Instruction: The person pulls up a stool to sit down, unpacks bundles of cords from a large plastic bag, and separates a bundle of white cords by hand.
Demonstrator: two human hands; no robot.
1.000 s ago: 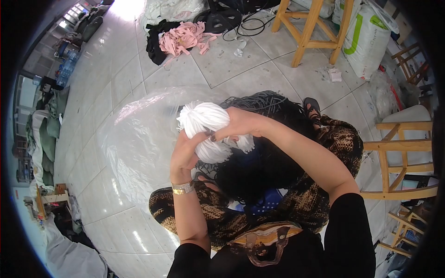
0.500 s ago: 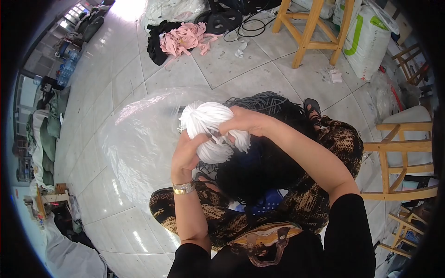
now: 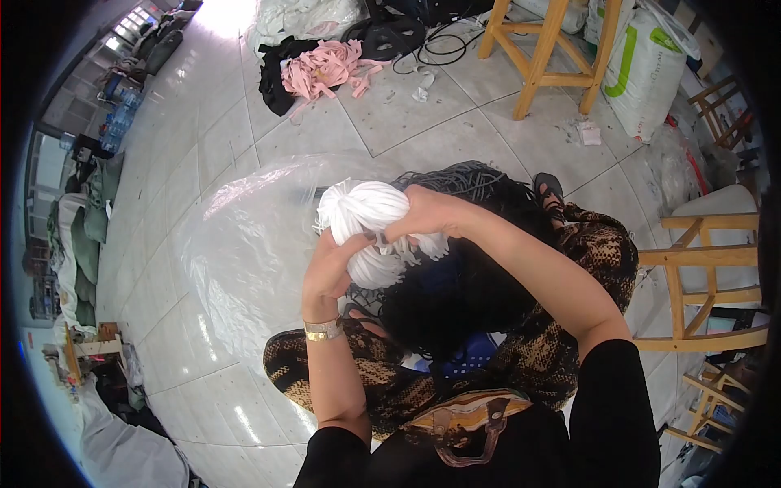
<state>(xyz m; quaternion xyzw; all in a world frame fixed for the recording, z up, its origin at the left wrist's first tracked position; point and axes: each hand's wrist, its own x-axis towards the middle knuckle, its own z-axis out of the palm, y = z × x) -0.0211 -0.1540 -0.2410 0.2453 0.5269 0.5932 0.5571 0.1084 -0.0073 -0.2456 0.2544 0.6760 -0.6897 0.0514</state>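
A bundle of white cords (image 3: 364, 205) is held up in front of me, gathered at its middle. My left hand (image 3: 329, 264) grips its left side, thumb pointing inward. From the right, my right hand (image 3: 423, 215) is closed on the same bundle, with the two thumbs nearly meeting at the gather. Loose cord ends (image 3: 378, 268) hang below the hands. Beneath lies a large heap of black cords (image 3: 464, 297) between my legs, with dark grey cords (image 3: 468, 180) at its far side. Some fingertips are hidden behind the white cords.
A clear plastic bag (image 3: 244, 252) spreads over the tiled floor on the left. Pink strips (image 3: 321, 69) lie on black cloth further off. A wooden stool (image 3: 545, 57) and a white sack (image 3: 647, 77) stand at the far right. A wooden chair (image 3: 700, 259) is nearer.
The thumbs have come closer together at the gathered middle. The loose cord ends have spread slightly to the right. Both arms stay almost where they were.
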